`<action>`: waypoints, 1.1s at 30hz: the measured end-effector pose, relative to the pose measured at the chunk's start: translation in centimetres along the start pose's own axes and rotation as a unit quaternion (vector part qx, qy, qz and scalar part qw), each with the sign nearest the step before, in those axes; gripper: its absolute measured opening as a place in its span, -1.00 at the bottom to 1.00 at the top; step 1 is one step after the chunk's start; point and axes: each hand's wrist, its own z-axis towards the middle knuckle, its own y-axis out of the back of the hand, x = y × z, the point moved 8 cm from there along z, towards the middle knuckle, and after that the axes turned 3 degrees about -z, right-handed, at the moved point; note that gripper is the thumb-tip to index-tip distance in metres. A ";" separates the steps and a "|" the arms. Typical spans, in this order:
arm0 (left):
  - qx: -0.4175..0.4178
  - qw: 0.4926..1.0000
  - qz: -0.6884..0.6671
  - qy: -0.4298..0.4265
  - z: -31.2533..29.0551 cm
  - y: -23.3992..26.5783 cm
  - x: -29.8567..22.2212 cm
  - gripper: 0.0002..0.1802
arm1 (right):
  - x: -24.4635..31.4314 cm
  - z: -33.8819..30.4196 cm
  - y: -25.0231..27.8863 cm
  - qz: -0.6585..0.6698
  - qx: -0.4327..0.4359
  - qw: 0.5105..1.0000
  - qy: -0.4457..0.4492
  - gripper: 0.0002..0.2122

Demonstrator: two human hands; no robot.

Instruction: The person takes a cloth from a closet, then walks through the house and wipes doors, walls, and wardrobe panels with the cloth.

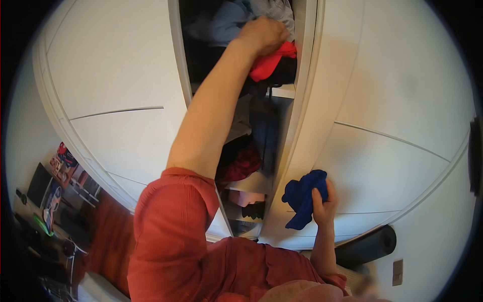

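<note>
My left grip (264,36) is at the red cloth (266,66) on the wardrobe's (306,100) far shelf; my right grip (326,204) clutches blue cloth (304,199), near right.
Whether my left is closed, I cannot tell; gentle handling should spare the grey garment (229,22) alongside.

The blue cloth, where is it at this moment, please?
In the head view, the blue cloth is right of centre, held in the person's right hand, in front of a white door, up and left of the rolled black mat.
</note>
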 end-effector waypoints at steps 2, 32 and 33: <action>0.061 0.993 0.095 0.018 0.7 -0.7 1.1 -0.58 | 0.4 -0.1 0.7 -0.001 -0.025 1.000 0.016 -0.68; 0.118 0.964 -0.043 0.236 -1.0 -3.0 0.0 -0.57 | 1.6 0.6 -0.2 0.026 -0.001 1.000 -0.007 -0.74; 0.091 0.970 -0.026 0.226 -1.1 -2.6 -0.1 -0.59 | 1.8 0.7 -0.4 0.025 0.002 1.000 -0.004 -0.74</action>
